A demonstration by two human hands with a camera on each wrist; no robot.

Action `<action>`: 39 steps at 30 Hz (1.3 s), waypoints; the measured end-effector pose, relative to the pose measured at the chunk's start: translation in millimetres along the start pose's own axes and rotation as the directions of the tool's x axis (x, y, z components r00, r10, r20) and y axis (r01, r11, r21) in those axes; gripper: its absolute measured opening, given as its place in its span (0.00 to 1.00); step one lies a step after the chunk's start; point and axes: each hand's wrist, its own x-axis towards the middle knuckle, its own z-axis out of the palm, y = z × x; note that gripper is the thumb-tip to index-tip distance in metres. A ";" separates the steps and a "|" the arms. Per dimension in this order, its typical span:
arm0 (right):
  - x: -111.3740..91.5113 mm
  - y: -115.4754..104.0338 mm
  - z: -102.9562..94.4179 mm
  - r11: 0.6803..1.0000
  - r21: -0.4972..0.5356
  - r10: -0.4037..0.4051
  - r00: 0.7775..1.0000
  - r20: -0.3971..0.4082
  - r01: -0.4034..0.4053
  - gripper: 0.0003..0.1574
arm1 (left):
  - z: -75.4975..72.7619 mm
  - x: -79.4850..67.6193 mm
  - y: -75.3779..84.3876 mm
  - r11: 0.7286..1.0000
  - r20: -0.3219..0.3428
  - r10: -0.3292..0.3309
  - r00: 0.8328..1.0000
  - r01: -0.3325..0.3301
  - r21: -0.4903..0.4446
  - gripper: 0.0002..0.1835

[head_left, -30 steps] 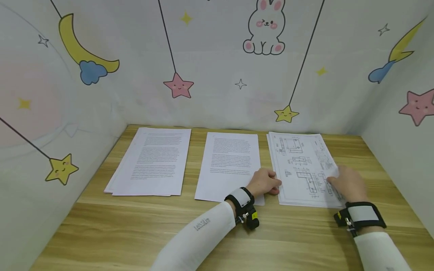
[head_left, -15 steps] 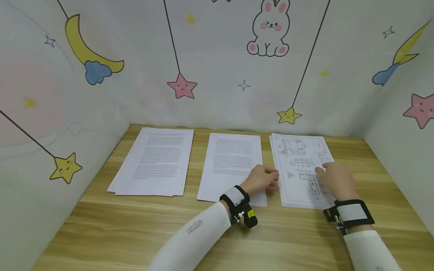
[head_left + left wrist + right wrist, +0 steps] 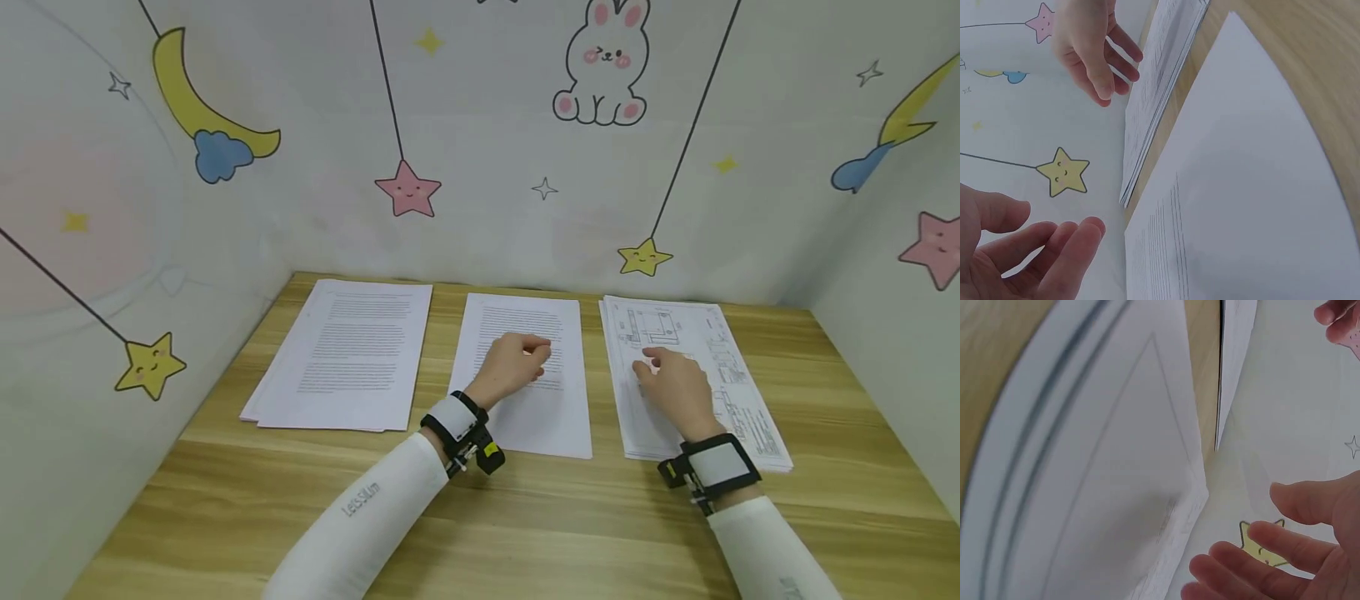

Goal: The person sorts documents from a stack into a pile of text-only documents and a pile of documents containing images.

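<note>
Above the middle stack of printed text sheets (image 3: 540, 425) hovers my left hand (image 3: 513, 367), its fingers loosely bent and holding nothing. In the left wrist view a gap shows between the thumb and fingers (image 3: 1069, 250) of that hand, apart from the paper. My right hand (image 3: 675, 387) is over the right stack of technical drawings (image 3: 750, 417), covering part of the top sheet. The right wrist view has its thumb and fingers (image 3: 1260, 569) spread with nothing between them, and the drawing sheets beside them lie apart from the hand.
A third stack of text pages (image 3: 360, 358) lies at the left, its lower sheets slightly offset. The wooden table (image 3: 525, 533) meets a white cloth backdrop (image 3: 480, 233) behind the papers and at both sides.
My left hand has moved left from the gap between the middle and right stacks to over the middle one. My right hand has come left from the drawings' right edge.
</note>
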 end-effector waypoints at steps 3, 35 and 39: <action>-1.5 -12.5 9.1 0.999 -0.003 -0.032 0.999 -0.034 0.032 0.27 | -17.5 -4.8 -7.9 0.998 -0.037 -0.004 0.999 0.006 0.057 0.20; -3.2 -150.9 59.0 0.891 0.390 -0.270 0.961 0.051 0.230 0.27 | -161.5 -37.8 -99.0 0.891 -0.294 -0.053 0.954 0.178 0.417 0.25; -2.6 -165.5 65.3 0.852 0.479 -0.292 0.951 0.102 0.210 0.29 | -180.9 -41.1 -110.1 0.883 -0.304 -0.108 0.947 0.232 0.408 0.26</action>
